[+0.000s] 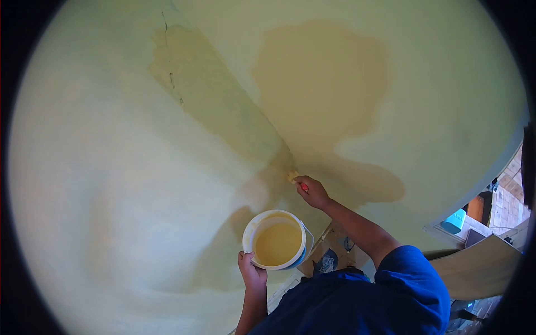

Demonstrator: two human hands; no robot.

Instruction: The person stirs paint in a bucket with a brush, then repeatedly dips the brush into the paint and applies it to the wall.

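My left hand (251,272) grips the rim of a white bucket (249,230) filled with yellow paint (277,244) and holds it up near the wall. My right hand (312,191) is closed on a small paintbrush with a red handle (295,179). The bristles press against the corner where two pale green walls (111,184) meet. Darker, wet yellow patches (321,84) spread over both walls around the brush. My arms wear blue sleeves (410,273).
Below the bucket, the floor shows some cardboard and litter (335,254). A doorway at the right opens onto a tiled area with a teal container (454,221) and an orange object (475,208). A wooden board (480,268) lies at lower right.
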